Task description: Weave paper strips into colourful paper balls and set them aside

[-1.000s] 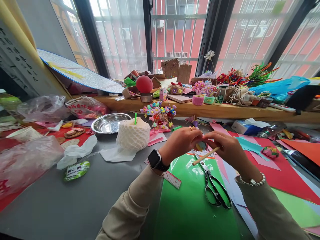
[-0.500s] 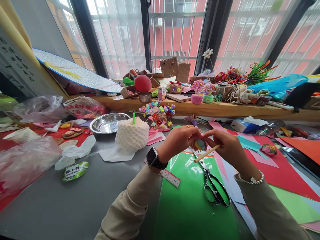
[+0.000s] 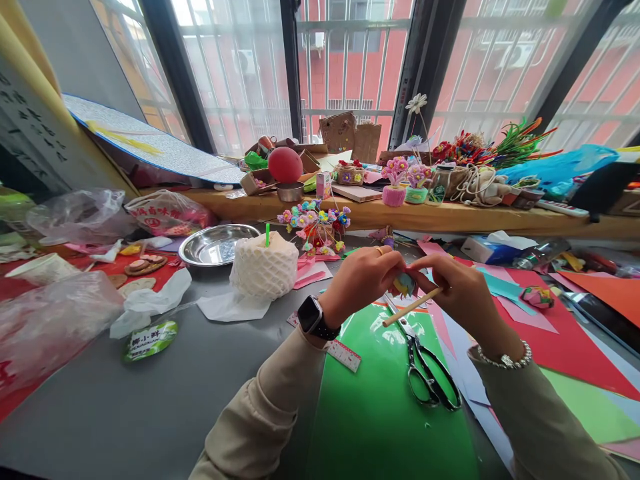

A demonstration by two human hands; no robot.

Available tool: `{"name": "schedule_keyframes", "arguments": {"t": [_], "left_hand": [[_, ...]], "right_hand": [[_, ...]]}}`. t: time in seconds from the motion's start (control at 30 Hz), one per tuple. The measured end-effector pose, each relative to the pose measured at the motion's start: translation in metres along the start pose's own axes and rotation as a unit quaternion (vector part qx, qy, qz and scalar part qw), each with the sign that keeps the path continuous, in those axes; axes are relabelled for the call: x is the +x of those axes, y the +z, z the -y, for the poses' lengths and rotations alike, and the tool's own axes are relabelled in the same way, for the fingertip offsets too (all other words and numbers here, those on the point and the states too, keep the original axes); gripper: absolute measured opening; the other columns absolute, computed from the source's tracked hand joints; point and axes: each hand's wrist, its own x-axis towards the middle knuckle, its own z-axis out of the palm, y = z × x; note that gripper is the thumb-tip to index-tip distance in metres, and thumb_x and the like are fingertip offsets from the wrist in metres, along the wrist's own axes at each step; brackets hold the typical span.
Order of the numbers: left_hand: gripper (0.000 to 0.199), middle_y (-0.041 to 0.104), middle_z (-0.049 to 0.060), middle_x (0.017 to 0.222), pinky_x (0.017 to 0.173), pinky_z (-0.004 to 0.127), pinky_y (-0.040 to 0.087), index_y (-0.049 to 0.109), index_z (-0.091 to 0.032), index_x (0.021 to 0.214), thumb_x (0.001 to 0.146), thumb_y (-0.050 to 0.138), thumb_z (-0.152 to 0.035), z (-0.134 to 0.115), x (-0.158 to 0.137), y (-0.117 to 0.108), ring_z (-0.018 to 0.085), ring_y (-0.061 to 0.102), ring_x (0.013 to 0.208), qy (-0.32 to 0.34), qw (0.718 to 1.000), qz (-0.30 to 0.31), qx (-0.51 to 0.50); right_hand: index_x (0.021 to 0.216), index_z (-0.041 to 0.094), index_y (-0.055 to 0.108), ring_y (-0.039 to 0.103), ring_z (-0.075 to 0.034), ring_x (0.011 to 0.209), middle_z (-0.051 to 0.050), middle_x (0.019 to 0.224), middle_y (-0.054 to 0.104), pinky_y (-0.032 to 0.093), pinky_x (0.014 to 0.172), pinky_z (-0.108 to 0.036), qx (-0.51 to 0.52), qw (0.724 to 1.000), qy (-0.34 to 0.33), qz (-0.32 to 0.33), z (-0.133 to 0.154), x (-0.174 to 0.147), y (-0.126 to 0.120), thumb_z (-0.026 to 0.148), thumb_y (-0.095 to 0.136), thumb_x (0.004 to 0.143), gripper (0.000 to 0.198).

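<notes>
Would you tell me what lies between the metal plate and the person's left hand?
In the head view: the white-netted bundle, then pink paper, nearer the left hand.

Craft workspace by barred windows, scissors (image 3: pixel 433 377), ruler (image 3: pixel 344 355), coloured paper (image 3: pixel 565 340), handmade flowers (image 3: pixel 315 223)

**Grey tabletop (image 3: pixel 150 413) below a crowded wooden sill (image 3: pixel 240 213)**

On the grey tabletop, my feed shows a shiny steel dish (image 3: pixel 210 248) just behind and left of a foam-netted coconut (image 3: pixel 264 272). A green-and-white label (image 3: pixel 150 341) lies nearer my camera. A glossy green sheet (image 3: pixel 390 420) covers the middle; red paper (image 3: pixel 565 360) spreads at right. Along the wooden sill I make out a small steel bowl (image 3: pixel 290 193), a pink flowerpot (image 3: pixel 394 195), a green flowerpot (image 3: pixel 416 196) beside it and, farther right, a blue plastic bag (image 3: pixel 565 167).
</notes>
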Motion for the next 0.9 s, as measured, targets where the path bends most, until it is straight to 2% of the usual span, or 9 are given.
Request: {"name": "schedule_keyframes", "arguments": {"t": [0.13, 0.37, 0.53, 0.73, 0.9], "left_hand": [[0.016, 0.062, 0.003, 0.085, 0.070, 0.025, 0.042, 0.055, -0.015, 0.090, 0.078, 0.052, -0.025, 0.000, 0.001, -0.002, 0.012, 0.055, 0.077, -0.007, 0.997, -0.008, -0.080], [0.013, 0.066, 0.003, 0.083, 0.068, 0.021, 0.045, 0.059, -0.015, 0.088, 0.077, 0.051, -0.018, 0.005, 0.001, -0.012, 0.010, 0.059, 0.076, -0.038, 0.980, 0.059, -0.184], [0.011, 0.067, 0.001, 0.078, 0.063, 0.019, 0.045, 0.062, -0.016, 0.083, 0.076, 0.054, -0.018, 0.005, 0.001, -0.015, 0.009, 0.061, 0.070, -0.043, 0.983, 0.070, -0.167], [0.011, 0.067, 0.002, 0.075, 0.061, 0.020, 0.044, 0.062, -0.017, 0.082, 0.075, 0.055, -0.016, 0.003, 0.000, -0.011, 0.010, 0.060, 0.068, -0.035, 0.994, 0.034, -0.102], [0.011, 0.066, 0.001, 0.074, 0.059, 0.018, 0.044, 0.062, -0.017, 0.082, 0.074, 0.054, -0.017, 0.003, -0.001, -0.009, 0.009, 0.060, 0.066, -0.025, 0.995, 0.012, -0.101]], "right_hand": [[0.081, 0.018, 0.057, 0.037, -0.006, 0.040, 0.004, 0.054, 0.051, 0.031, 0.041, -0.019, 0.009, 1.000, 0.006, -0.012, 0.001, 0.001, -0.004, 0.021, 0.055, 0.077, 0.005], [0.080, 0.019, 0.056, 0.038, -0.006, 0.041, 0.004, 0.055, 0.053, 0.032, 0.041, -0.019, 0.027, 1.000, 0.008, 0.008, 0.003, 0.002, -0.009, 0.023, 0.056, 0.077, 0.005], [0.080, 0.020, 0.056, 0.041, -0.007, 0.043, 0.002, 0.060, 0.056, 0.034, 0.044, -0.020, 0.022, 0.999, 0.001, 0.027, 0.003, 0.002, -0.009, 0.023, 0.055, 0.078, 0.004], [0.080, 0.020, 0.056, 0.039, -0.007, 0.041, 0.003, 0.055, 0.053, 0.033, 0.042, -0.020, 0.014, 1.000, 0.005, 0.011, 0.006, 0.003, -0.008, 0.021, 0.054, 0.078, 0.003], [0.083, 0.020, 0.057, 0.036, -0.006, 0.041, 0.003, 0.058, 0.053, 0.031, 0.041, -0.019, 0.041, 0.999, 0.019, 0.018, 0.008, 0.005, -0.012, 0.018, 0.056, 0.075, 0.009]]}}
